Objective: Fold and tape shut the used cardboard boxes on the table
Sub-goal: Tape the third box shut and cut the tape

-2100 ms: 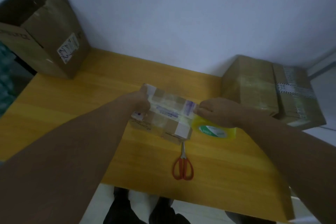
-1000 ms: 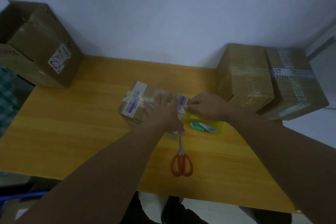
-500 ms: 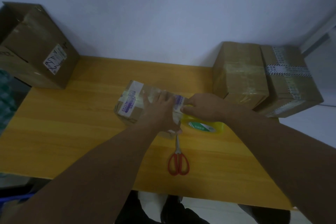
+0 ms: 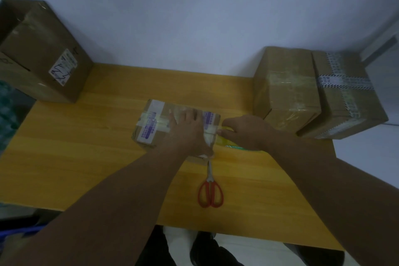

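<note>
The left hand (image 4: 190, 129) lies flat, fingers spread, on the small box (image 4: 151, 123). It has slid from the box's left end toward the tape roll (image 4: 224, 141), which the right hand (image 4: 248, 131) grips. The strip seems laid; cutting likely follows. The box, just beyond the scissors (image 4: 210, 190), is worn, with old labels and glossy tape.

You're facing a plain pale wall (image 4: 194, 17), the light dim and bluish. Below you, a yellow wooden table (image 4: 75, 147) sits against it, and pale floor (image 4: 367, 153) shows past its right edge.
</note>
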